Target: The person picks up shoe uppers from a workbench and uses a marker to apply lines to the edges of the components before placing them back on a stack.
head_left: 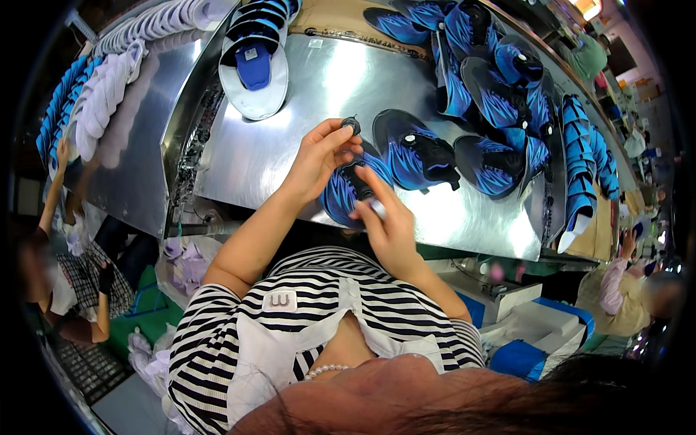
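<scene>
My left hand (328, 154) is closed, pinching a small black round piece (351, 125) between thumb and fingers above the metal table. My right hand (391, 223) is curled lower down, close to the table's front edge. A short whitish thing shows between its fingers, too covered to name. Under and between both hands lies a blue-and-black shoe upper (336, 197), partly hidden by them. Just to its right sits another shoe upper (413, 148) in the same streaked pattern, with a black tongue and a small white spot.
More blue-and-black shoe uppers (500, 90) are heaped at the right of the metal table (312, 80). A stack of white-and-blue pieces (254, 80) lies at the back left. Beyond a raised metal edge, another table holds white pieces (109, 94). Other people work at both sides.
</scene>
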Available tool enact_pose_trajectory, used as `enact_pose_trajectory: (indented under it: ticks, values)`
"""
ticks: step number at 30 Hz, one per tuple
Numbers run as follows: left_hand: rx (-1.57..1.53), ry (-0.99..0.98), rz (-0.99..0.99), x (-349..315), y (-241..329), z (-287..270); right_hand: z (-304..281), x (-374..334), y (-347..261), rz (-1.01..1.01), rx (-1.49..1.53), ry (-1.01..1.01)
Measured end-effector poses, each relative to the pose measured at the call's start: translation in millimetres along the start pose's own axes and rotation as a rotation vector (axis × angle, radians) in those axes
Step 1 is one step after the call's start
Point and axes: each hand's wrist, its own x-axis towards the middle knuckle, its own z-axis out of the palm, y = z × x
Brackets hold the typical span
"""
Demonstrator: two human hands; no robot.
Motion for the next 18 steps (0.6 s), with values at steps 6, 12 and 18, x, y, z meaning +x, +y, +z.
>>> enact_pose_trajectory:
  ticks: [6,12,18]
  values:
    - [0.037,-0.011,0.043,4,-6,-6,24,23,20,0.411,0.336,-0.135]
    - [-0.002,0.127,-0.031,40,-40,-14,42,9,43,0.256,-0.007,-0.006]
    - [-0.097,0.093,-0.062,73,-40,-23,25,23,33,0.145,-0.069,-0.091]
